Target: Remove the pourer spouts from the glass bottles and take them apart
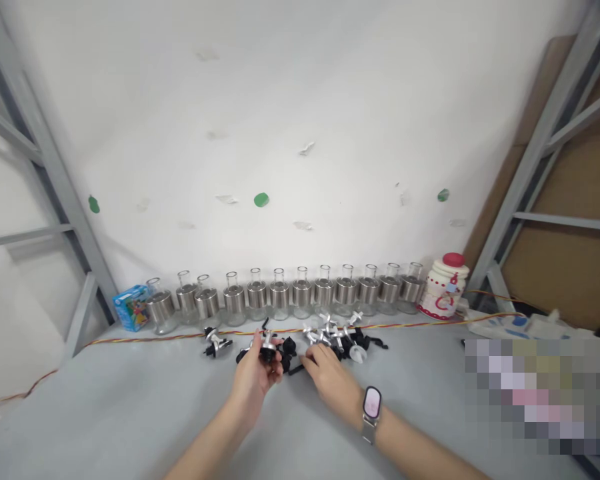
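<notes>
My left hand [254,375] is closed around a small silver-and-black bottle pourer [269,353], held upright above the grey table. My right hand [325,373], with a watch on its wrist, reaches into a loose pile of silver and black pourers [330,328]. Its fingers are curled down, and what they grip is hidden. A black spout piece [296,369] lies by its fingertips. Between the two hands are more black pourer parts [289,347]. Left of my left hand lie loose silver-and-black pourers [215,343].
Several glass bottles with steel sleeves [279,293] stand in a row along the white wall. A blue box [133,308] is at the left end, a cream jar with a red lid [443,287] at the right. A twisted red-yellow cord [405,326] crosses the table [130,407].
</notes>
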The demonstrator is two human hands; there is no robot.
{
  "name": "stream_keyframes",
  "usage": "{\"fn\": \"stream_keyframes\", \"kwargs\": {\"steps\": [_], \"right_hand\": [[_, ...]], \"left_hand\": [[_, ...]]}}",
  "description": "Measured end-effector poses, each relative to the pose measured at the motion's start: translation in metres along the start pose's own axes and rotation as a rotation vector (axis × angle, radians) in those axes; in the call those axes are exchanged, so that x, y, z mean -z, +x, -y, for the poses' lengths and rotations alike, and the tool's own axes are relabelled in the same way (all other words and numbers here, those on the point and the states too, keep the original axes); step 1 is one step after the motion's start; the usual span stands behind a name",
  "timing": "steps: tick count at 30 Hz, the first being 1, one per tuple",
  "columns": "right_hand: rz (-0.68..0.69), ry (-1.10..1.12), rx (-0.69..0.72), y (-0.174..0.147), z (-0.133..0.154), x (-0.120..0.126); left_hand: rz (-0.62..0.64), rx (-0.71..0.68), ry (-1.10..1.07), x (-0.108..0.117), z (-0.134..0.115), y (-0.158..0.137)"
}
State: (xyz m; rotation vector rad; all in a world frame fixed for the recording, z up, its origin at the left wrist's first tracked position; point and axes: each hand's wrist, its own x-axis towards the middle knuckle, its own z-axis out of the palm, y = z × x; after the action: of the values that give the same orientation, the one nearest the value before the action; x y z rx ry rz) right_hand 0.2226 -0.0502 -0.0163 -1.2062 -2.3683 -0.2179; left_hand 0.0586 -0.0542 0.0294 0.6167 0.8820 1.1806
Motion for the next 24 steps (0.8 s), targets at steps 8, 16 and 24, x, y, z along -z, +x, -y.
{"fn": "stream_keyframes", "kwargs": {"steps": [8,16,24], "right_hand": [[-0.225,0.536,-0.187,0.003,-0.007,0.010],[-0.232,1.262,-0.610,0.005,-0.014,0.014],[-0.192,1.584,-0.724,0.005,-0.004,0.029]], "left_hand": [[0.087,-0.438,0.547,-0.003,0.012,-0.005],[0.101,-0.569,0.778,0.009,0.023,-0.001],[0.196,-0.419,0.782,0.004,0.023,-0.004]]}}
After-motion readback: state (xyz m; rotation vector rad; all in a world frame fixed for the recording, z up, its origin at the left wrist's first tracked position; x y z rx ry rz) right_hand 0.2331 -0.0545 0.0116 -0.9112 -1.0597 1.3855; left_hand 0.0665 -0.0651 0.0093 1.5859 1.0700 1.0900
